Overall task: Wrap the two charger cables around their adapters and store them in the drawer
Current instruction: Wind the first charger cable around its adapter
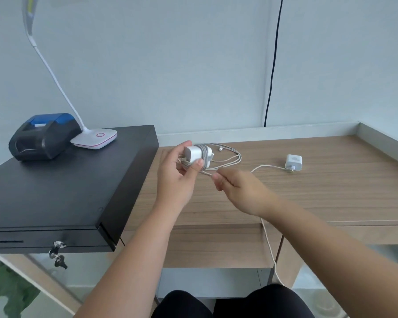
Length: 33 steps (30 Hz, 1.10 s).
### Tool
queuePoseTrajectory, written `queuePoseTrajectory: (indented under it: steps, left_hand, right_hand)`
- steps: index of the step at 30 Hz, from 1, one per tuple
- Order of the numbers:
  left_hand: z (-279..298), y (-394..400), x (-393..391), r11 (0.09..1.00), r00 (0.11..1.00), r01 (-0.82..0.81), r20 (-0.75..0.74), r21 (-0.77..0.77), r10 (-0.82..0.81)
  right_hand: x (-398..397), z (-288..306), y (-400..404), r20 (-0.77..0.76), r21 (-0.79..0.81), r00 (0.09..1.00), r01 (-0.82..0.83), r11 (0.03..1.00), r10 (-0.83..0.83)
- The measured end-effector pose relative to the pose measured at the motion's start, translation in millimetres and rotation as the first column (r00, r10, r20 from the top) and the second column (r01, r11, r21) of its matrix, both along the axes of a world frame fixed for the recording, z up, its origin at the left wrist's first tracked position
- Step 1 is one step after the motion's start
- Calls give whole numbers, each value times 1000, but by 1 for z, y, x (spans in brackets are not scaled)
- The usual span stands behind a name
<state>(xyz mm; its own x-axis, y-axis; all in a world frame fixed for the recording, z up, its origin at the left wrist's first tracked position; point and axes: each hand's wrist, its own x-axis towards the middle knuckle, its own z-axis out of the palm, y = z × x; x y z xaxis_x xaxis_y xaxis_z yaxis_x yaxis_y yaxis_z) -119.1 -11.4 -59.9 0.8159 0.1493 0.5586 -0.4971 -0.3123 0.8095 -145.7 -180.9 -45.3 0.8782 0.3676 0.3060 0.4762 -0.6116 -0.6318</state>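
Observation:
My left hand [176, 177] grips a white adapter [193, 154] above the wooden desk [319, 193], with several turns of its grey-white cable wound round it. Loose loops of that cable [232, 154] trail to the right. My right hand [237, 187] pinches a strand of the cable just below the adapter. A second white adapter [293, 162] lies on the desk to the right; its cable [268, 239] runs left behind my right hand and hangs over the desk's front edge. A black cash drawer [55, 196] sits at the left, closed.
On top of the cash drawer stand a black and blue receipt printer [41, 136] and a white desk lamp base [94, 138]. Keys [58, 254] hang from the drawer's front lock. A black wire [272, 65] runs down the wall behind.

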Motion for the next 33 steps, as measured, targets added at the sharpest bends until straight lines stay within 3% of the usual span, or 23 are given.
queuePoseTrajectory:
  steps: [4, 7, 10, 16, 20, 23, 26, 28, 30, 33]
  left_hand:
    - [0, 9, -7, 954, 997, 83, -14, 287, -82]
    - [5, 12, -14, 908, 965, 255, -142, 334, -219]
    - [14, 7, -23, 868, 873, 470, -235, 164, -428]
    - [18, 3, -34, 767, 735, 610, -219, -199, -642]
    - [15, -5, -35, 632, 672, 629, -92, -454, -735]
    - [19, -10, -32, 639, 758, 528, -29, -560, -652]
    - [15, -15, -28, 726, 848, 406, -67, -555, -526]
    - [7, -17, -24, 802, 896, 332, -99, -497, -432]
    - [-4, -15, -19, 896, 944, 234, -134, -377, -302]
    - [-15, -5, -12, 980, 982, 113, -132, -164, -135]
  right_hand:
    - [8, 32, -19, 88, -39, 996, 7, 999, -4]
    - [21, 43, -29, 113, 0, 993, -31, 1000, 31]
    - [27, 44, -32, 10, 167, 996, -90, 982, 90]
    - [28, 14, -23, -190, 611, 939, -116, 783, 288]
    - [25, -9, -11, -273, 642, 916, -53, 765, 293]
    - [17, -28, 0, -301, 655, 888, -73, 752, 348]
    - [9, -37, 7, -259, 564, 927, -82, 822, 271]
    - [4, -36, 7, -175, 402, 966, -108, 909, 192]
    - [0, -31, 2, -64, 168, 990, -117, 979, 129]
    - [-7, -15, -7, 8, -98, 996, -84, 992, 85]
